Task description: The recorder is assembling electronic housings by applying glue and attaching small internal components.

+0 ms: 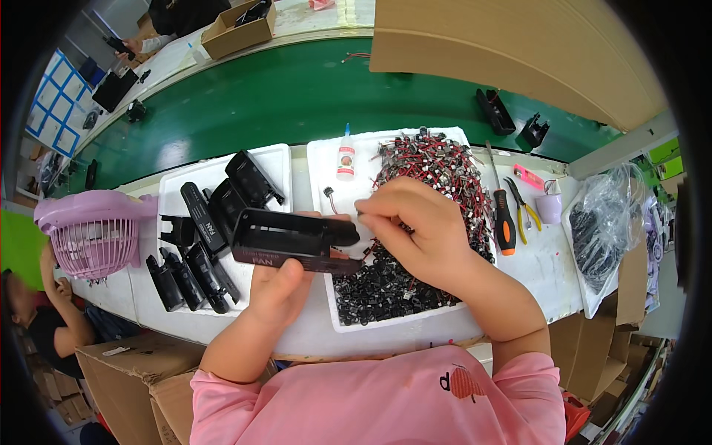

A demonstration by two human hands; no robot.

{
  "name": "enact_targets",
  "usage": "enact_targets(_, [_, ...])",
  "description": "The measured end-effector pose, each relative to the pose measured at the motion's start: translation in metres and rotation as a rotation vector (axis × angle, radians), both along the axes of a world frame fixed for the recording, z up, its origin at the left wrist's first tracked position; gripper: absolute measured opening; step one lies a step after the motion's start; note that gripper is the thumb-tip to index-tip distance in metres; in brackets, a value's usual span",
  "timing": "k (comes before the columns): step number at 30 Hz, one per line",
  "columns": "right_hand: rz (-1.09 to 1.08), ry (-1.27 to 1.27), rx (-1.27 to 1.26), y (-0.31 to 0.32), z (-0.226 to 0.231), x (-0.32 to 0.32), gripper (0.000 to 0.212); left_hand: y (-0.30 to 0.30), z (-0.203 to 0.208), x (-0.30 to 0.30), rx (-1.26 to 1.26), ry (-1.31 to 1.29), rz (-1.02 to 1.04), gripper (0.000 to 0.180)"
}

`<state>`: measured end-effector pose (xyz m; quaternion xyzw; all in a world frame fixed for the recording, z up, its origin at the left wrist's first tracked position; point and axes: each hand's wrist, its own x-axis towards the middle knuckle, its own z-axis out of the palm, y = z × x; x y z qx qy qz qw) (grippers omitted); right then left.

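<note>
My left hand [280,295] is wrapped around a long, hollow black plastic fan housing [285,231], its open side up. At the housing's right end, my right hand [423,230] pinches something small and dark, too hidden to name. Below that hand lies a white foam tray [335,300]. It holds a heap of small parts with red and black wires [426,159] and a pile of small black plastic pieces [386,297]. One loose wired part [330,194] and a white bottle with a blue tip [345,159] are at its left side.
At left, several black housings [204,222] lie on another foam tray [278,157] beside a purple fan [96,230]. An orange-black screwdriver [505,226], pliers [517,204] and a bagged heap [604,230] are at right. Beyond runs a green belt [297,96] under a cardboard sheet [512,44].
</note>
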<state>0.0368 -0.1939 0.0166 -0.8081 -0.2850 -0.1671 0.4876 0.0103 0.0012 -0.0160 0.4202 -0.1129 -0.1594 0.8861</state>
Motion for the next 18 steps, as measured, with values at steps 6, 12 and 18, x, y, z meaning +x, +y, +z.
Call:
enact_targets(6, [0.111, -0.181, -0.06, 0.0, -0.002, 0.001, 0.019, 0.007, -0.013, 0.001, 0.189, -0.273, 0.005, 0.059])
enact_targets(12, [0.125, -0.203, -0.097, 0.002, -0.006, 0.0, 0.017, 0.009, -0.009, 0.002, 0.353, -0.434, 0.015, 0.06])
enact_targets(18, [0.107, -0.159, -0.061, 0.003, -0.006, -0.001, 0.015, 0.005, -0.003, 0.008, 0.582, -0.824, 0.135, 0.064])
